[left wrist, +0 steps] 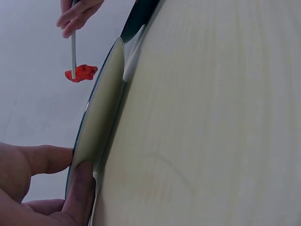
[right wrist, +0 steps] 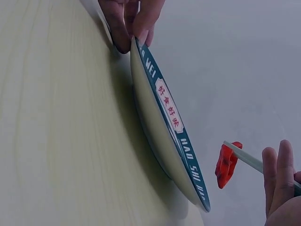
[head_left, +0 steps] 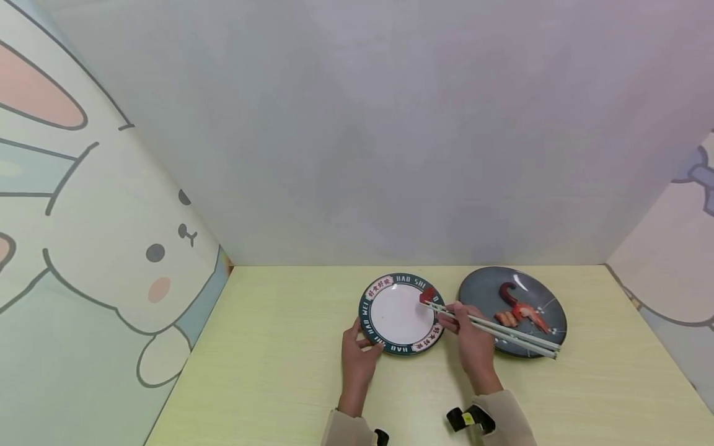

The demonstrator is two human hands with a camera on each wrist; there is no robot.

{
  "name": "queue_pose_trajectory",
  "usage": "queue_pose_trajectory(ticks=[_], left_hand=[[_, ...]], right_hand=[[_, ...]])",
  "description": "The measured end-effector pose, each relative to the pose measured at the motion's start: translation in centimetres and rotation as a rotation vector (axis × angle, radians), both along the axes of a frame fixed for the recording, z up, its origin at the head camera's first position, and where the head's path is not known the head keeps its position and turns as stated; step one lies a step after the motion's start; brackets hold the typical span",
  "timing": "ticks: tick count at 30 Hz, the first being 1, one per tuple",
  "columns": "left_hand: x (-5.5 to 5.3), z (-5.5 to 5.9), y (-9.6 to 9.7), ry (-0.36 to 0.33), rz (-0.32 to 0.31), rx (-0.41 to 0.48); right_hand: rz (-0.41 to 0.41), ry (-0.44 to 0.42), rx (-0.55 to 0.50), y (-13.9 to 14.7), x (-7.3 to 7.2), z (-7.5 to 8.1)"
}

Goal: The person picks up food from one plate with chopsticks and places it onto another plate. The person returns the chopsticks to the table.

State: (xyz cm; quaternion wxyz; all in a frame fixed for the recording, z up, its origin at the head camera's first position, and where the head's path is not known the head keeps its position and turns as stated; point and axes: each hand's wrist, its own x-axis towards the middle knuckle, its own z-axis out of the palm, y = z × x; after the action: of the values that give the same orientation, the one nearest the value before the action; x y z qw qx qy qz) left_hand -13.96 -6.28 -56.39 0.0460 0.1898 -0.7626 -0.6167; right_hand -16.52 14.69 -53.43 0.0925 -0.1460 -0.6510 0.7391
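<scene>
My left hand [head_left: 359,362] pinches the near-left rim of a white plate [head_left: 398,316] with a dark green lettered border. In the left wrist view, its fingers [left wrist: 49,159] lie about the plate's edge. My right hand [head_left: 475,344] holds a pair of pale green chopsticks [head_left: 515,333]. Their tips grip a small, crinkled red food piece [head_left: 427,295]. In the right wrist view, this red piece [right wrist: 226,165] hangs above the plate's lettered rim, apart from it. The chopsticks' rear ends reach over the dark grey plate [head_left: 476,291] on the right.
On the dark plate lie a curled dark red piece [head_left: 506,292], a red-and-white shrimp-like piece [head_left: 530,313] and a striped brownish piece [head_left: 506,319]. Both plates stand on a pale wooden table [head_left: 268,359]. A grey wall [head_left: 357,155] rises behind it, with cartoon-painted panels at both sides.
</scene>
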Motion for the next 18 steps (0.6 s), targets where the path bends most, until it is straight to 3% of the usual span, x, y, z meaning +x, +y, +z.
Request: queue_pose_trajectory(ticks=[14,18], left_hand=[[0.0,-0.1,0.0,-0.003,-0.003,0.001],[0.0,-0.1,-0.1,-0.011,-0.003,0.009]], right_hand=[[-0.037,0.005,-0.057,1.6,0.2,0.3],[-0.058,0.023,-0.012,2.2,0.2,0.5]])
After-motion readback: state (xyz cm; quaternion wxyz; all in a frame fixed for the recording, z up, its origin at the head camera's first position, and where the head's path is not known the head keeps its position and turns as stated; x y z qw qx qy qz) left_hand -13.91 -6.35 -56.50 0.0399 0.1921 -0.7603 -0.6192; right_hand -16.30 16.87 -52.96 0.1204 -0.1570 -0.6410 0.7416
